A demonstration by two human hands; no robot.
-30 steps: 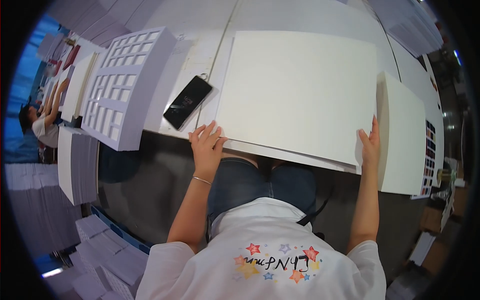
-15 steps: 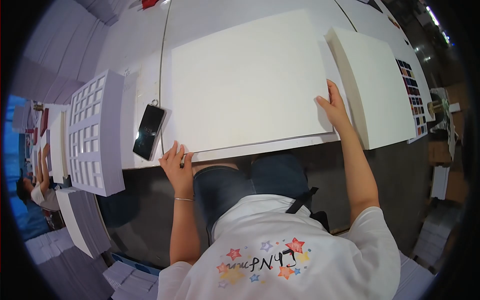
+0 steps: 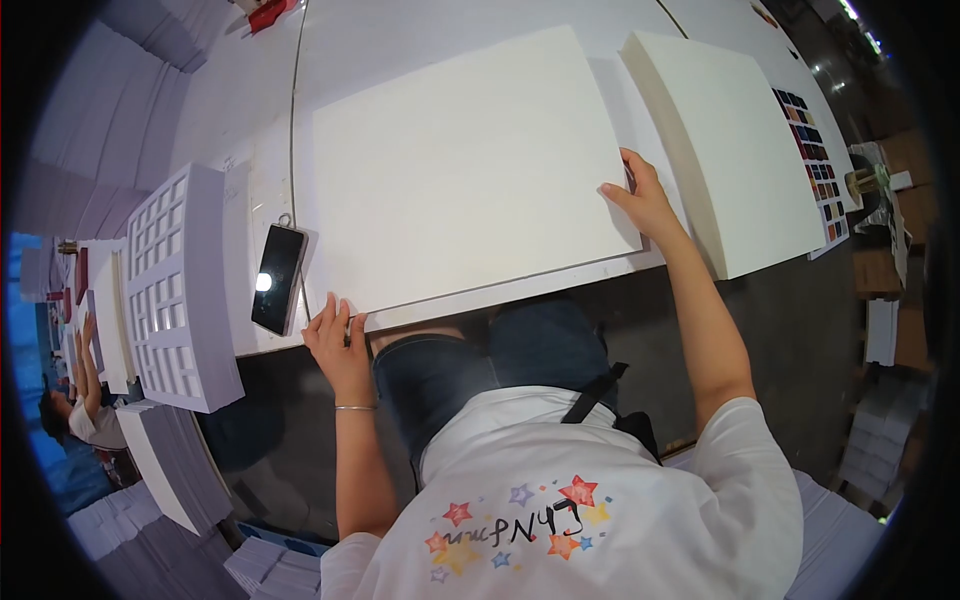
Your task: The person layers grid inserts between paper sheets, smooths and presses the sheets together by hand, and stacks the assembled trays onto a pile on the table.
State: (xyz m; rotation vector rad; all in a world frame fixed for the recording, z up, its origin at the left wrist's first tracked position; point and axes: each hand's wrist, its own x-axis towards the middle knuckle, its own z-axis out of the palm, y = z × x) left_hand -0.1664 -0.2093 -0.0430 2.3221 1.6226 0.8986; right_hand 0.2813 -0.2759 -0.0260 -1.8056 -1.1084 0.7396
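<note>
A large white board or stack of sheets [image 3: 465, 180] lies flat on the table in front of me, and its thickness is hard to judge. My right hand [image 3: 643, 200] grips its right edge, thumb on top and fingers along the side. At the near left corner, my left hand [image 3: 338, 345] rests with fingers stretched out and somewhat apart, the thumb touching the board's near edge. A dark phone [image 3: 279, 280] with a ring lies just left of the board, close to my left hand.
A thick white stack [image 3: 725, 150] stands right of the board, with a colour swatch sheet [image 3: 815, 165] beyond it. White pieces with rectangular cut-outs [image 3: 165, 290] are stacked at left. Another person [image 3: 90, 400] works at far left. A red object [image 3: 268, 14] lies at the back.
The view has shifted, so the board, phone and stacks appear further left. Both hands keep their places at the board's edges.
</note>
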